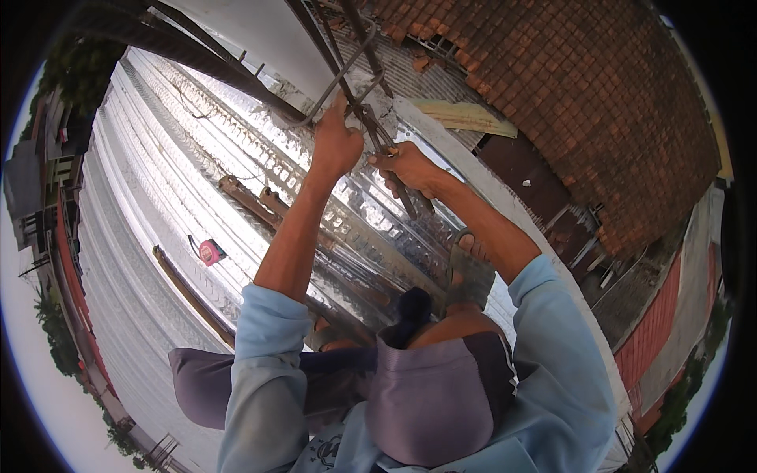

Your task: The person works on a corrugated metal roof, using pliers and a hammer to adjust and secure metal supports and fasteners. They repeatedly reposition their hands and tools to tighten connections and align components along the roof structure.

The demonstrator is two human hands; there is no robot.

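Observation:
My left hand [334,143] grips a bent steel stirrup [339,80] on a bundle of rusty reinforcing bars [359,47] that rises toward the top of the view. Just to its right, my right hand [410,167] is closed on a thin dark metal tool [404,197], whose tip meets the bars where the two hands come together. Both forearms reach up from light blue sleeves. My sandalled foot [467,272] rests on the corrugated metal decking [158,197] below the hands.
A pink tape measure [210,252] lies on the decking at left, next to a long rusty bar [193,296]. Two short rusty pipes [252,201] lie beside my left forearm. A tiled roof [583,87] and a wooden plank [461,117] are beyond the slab edge at right.

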